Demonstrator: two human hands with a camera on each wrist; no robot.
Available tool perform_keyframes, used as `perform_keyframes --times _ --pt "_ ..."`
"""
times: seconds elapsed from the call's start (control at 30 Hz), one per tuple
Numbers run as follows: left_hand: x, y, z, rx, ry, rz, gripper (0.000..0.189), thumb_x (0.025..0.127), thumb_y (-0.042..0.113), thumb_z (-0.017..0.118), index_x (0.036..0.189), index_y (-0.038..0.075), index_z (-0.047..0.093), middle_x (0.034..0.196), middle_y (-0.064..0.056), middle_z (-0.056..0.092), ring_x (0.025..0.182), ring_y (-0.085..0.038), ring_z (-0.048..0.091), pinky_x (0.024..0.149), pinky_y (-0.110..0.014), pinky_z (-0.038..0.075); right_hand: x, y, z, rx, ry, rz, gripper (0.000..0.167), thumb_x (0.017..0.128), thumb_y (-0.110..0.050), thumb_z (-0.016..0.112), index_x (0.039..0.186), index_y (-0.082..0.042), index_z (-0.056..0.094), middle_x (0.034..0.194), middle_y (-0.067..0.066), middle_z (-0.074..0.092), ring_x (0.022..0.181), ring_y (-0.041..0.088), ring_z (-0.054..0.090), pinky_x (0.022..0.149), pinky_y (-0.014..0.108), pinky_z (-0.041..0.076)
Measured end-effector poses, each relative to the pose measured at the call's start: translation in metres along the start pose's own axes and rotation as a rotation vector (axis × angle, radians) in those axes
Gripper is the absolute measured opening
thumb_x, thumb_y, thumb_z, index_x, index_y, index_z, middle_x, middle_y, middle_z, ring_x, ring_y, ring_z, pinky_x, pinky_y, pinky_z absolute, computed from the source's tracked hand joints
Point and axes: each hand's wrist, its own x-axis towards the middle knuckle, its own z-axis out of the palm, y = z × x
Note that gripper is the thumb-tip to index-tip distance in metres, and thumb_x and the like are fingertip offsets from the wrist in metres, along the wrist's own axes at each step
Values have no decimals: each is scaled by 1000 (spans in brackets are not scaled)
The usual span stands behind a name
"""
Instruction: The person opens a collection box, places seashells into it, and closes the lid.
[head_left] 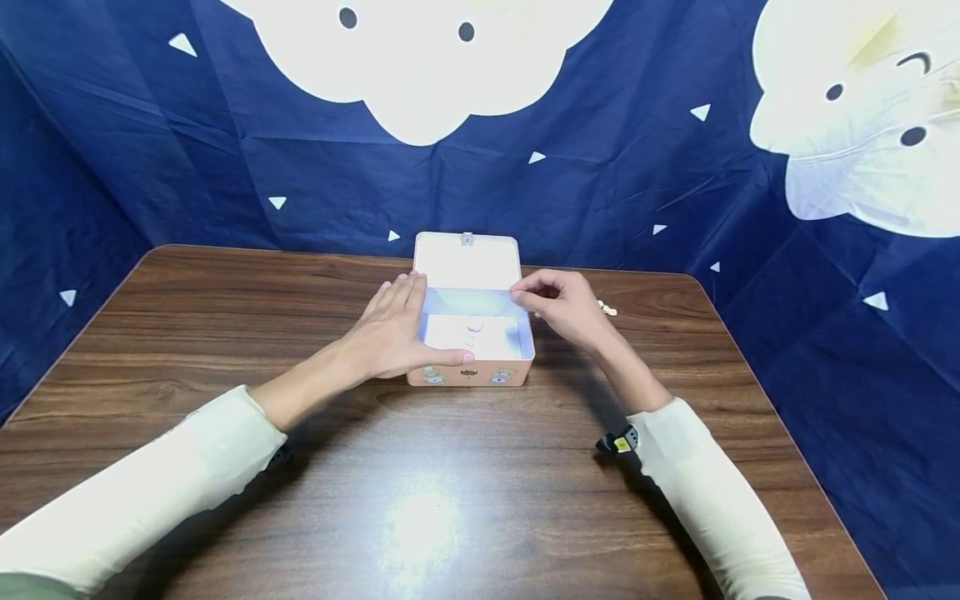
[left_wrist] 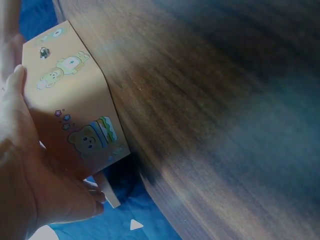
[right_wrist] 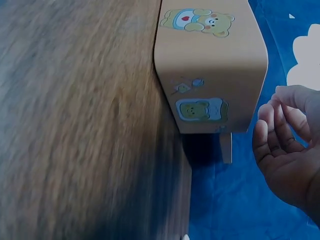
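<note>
A peach tin box (head_left: pixel 450 377) with bear pictures stands on the table, its hinged lid (head_left: pixel 468 262) tipped back. A few small pale shapes (head_left: pixel 474 330) show on its white floor; I cannot tell what they are. My left hand (head_left: pixel 390 329) rests along the box's left side, fingers straight, thumb stretched over the front rim. At the right rear corner of the box is my right hand (head_left: pixel 566 304), fingers curled and thumb tip meeting the fingertips. Nothing shows between those fingertips in the right wrist view, where the box's decorated side (right_wrist: pixel 215 95) lies beside them.
Small white pieces (head_left: pixel 607 309) lie on the wooden table (head_left: pixel 420 467) just beyond my right wrist. A dark blue cloth (head_left: pixel 360 183) with white clouds and triangles hangs behind the table and along its sides.
</note>
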Motion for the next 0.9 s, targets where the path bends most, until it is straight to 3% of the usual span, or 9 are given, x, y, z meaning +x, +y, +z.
perform_keyframes --times 0.3,0.57,0.8,0.9 --pt "0 -2 1 -9 8 2 155 84 97 68 178 -8 2 188 -31 5 178 -46 7 146 -61 4 -6 9 -9 -27 -8 38 18 105 -22 82 114 -7 86 90 7 74 76 13 60 64 22 49" --pt "0 -1 1 -19 6 -2 155 83 98 67 178 -6 2 189 -28 3 179 -44 5 147 -58 2 -11 19 -21 -56 -2 51 24 105 -23 81 117 -3 85 99 2 80 81 17 63 70 22 53" --pt "-1 -1 1 -23 2 -4 157 83 100 66 179 -6 0 189 -28 1 179 -44 4 147 -59 1 -13 29 -32 -71 20 74 26 106 -23 81 119 -1 84 108 16 82 83 27 67 70 21 54" --pt "-1 -1 1 -19 1 -6 157 83 100 65 179 -5 0 189 -27 1 179 -44 3 147 -58 1 -14 32 -38 -88 32 81 25 106 -23 81 119 -2 84 110 19 82 85 25 68 71 20 55"
